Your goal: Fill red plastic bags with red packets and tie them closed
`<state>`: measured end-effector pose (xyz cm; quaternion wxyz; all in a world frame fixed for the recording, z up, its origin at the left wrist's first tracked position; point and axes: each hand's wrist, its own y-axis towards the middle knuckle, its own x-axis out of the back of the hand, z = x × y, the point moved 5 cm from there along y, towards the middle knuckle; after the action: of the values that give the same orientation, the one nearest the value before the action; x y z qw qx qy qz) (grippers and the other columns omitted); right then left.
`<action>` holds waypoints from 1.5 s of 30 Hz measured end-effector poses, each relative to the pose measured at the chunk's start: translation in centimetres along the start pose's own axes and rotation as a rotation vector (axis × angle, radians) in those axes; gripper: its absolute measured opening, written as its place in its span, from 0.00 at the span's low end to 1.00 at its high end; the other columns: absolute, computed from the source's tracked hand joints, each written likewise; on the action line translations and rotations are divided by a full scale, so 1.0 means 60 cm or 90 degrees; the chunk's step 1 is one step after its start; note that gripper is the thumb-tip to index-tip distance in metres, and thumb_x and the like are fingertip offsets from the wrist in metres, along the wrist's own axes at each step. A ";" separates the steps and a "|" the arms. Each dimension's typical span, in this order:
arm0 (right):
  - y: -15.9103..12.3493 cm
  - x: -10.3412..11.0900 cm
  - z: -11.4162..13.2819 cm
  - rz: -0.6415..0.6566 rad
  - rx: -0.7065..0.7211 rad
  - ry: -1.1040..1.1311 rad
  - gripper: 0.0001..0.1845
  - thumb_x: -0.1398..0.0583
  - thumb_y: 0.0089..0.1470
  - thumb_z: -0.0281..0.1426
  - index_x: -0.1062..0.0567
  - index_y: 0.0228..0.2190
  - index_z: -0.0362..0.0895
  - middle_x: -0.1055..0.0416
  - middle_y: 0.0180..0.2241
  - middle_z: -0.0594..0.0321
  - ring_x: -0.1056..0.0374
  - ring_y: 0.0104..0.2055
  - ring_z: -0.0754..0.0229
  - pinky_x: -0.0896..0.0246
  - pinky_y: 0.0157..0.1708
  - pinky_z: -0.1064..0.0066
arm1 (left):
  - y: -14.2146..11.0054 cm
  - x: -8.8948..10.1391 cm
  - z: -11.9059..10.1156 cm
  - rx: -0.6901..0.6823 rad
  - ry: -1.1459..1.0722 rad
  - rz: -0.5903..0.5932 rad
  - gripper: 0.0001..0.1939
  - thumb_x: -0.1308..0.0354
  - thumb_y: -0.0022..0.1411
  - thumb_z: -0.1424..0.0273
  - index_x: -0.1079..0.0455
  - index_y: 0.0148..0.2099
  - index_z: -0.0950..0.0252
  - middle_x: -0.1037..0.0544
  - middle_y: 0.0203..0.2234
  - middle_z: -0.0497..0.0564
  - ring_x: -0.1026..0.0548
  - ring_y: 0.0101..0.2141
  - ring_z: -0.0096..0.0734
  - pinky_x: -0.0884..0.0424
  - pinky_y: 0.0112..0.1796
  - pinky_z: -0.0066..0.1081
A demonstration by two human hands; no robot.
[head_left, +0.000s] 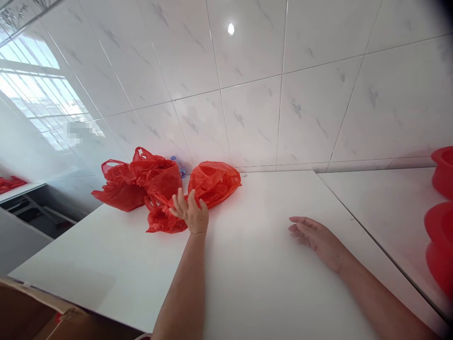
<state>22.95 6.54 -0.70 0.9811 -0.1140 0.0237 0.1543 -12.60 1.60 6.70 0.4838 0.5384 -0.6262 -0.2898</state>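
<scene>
Several red plastic bags lie bunched at the back left of a white countertop, against the tiled wall. My left hand reaches out to them with fingers spread, touching the nearest crumpled bag and close to a puffed-up bag. My right hand rests flat on the counter to the right, fingers stretched out, holding nothing. A small bottle with a blue cap peeks out behind the bags.
Red plastic basins stand at the right edge on an adjoining counter. A cardboard box sits at the lower left below the counter edge. A window lights the left wall.
</scene>
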 end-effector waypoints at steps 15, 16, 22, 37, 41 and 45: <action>-0.002 -0.004 0.002 0.006 0.014 -0.027 0.21 0.41 0.51 0.45 0.29 0.44 0.49 0.29 0.40 0.59 0.32 0.43 0.55 0.34 0.42 0.66 | -0.059 -0.146 -0.033 -0.038 -0.027 0.546 0.31 0.54 0.61 0.53 0.50 0.64 0.55 0.53 0.63 0.60 0.45 0.58 0.54 0.42 0.51 0.50; -0.002 -0.004 0.003 0.004 0.013 -0.030 0.21 0.41 0.51 0.45 0.29 0.44 0.49 0.29 0.40 0.59 0.32 0.43 0.55 0.34 0.42 0.66 | -0.060 -0.151 -0.030 -0.025 -0.012 0.558 0.31 0.55 0.61 0.52 0.49 0.64 0.54 0.53 0.63 0.60 0.45 0.59 0.54 0.43 0.52 0.50; -0.004 -0.003 0.002 0.000 0.006 -0.035 0.21 0.41 0.50 0.45 0.28 0.44 0.49 0.29 0.40 0.59 0.32 0.43 0.55 0.35 0.42 0.65 | -0.062 -0.167 -0.020 -0.013 0.002 0.573 0.30 0.52 0.60 0.57 0.43 0.61 0.64 0.43 0.60 0.60 0.44 0.57 0.54 0.46 0.54 0.49; -0.002 -0.008 0.001 0.006 0.022 -0.033 0.21 0.40 0.49 0.45 0.28 0.43 0.48 0.28 0.39 0.58 0.32 0.42 0.56 0.36 0.41 0.65 | -0.076 -0.068 -0.135 -0.323 -0.171 0.235 0.34 0.49 0.60 0.67 0.56 0.65 0.69 0.45 0.60 0.66 0.47 0.59 0.49 0.45 0.55 0.47; -0.006 -0.013 0.013 0.034 0.043 0.036 0.24 0.43 0.50 0.50 0.27 0.42 0.47 0.28 0.38 0.58 0.32 0.38 0.58 0.36 0.37 0.68 | -0.117 -0.047 -0.197 -0.481 -0.230 0.286 0.32 0.50 0.60 0.67 0.53 0.64 0.68 0.40 0.58 0.63 0.45 0.59 0.48 0.42 0.54 0.47; -0.010 -0.015 0.024 0.067 0.035 0.167 0.34 0.52 0.50 0.58 0.28 0.43 0.47 0.28 0.43 0.55 0.31 0.43 0.54 0.37 0.40 0.64 | -0.157 -0.021 -0.254 -0.612 -0.286 0.395 0.26 0.52 0.61 0.69 0.46 0.62 0.66 0.37 0.58 0.58 0.43 0.58 0.48 0.40 0.52 0.48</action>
<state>22.28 6.01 0.89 0.9630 -0.1050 0.1619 0.1883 5.07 2.81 3.55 0.5907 -0.0216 -0.6395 -0.4916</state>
